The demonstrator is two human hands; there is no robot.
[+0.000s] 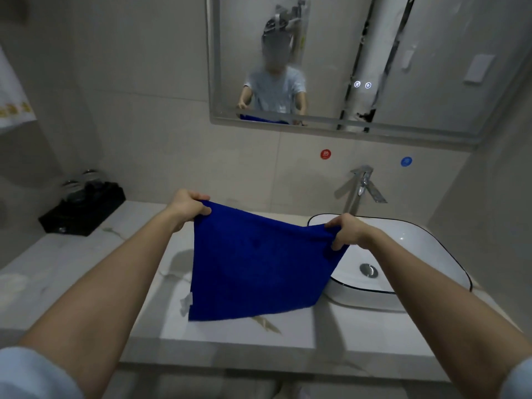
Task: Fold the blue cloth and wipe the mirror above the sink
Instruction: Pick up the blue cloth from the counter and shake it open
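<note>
You pinch the blue cloth (256, 263) by its top corners, left hand (188, 204) and right hand (347, 230); perhaps folded once already, mirror (331, 67) unwiped.

Blue cloth (253, 263) is held up by both top corners, hanging flat and unfolded, overlapping the left edge of the white sink (374, 300). Mirror (417, 67) is mounted above it.

I get dim, flat, greyish light. The bright blue cloth (253, 260) casts a soft shadow leftward on the pale marble counter (86, 263). The white ceramic basin (417, 246) has a faint sheen. The frame edges bend and smear, and the rectangular wall mirror (417, 67) looks hazy.
</note>
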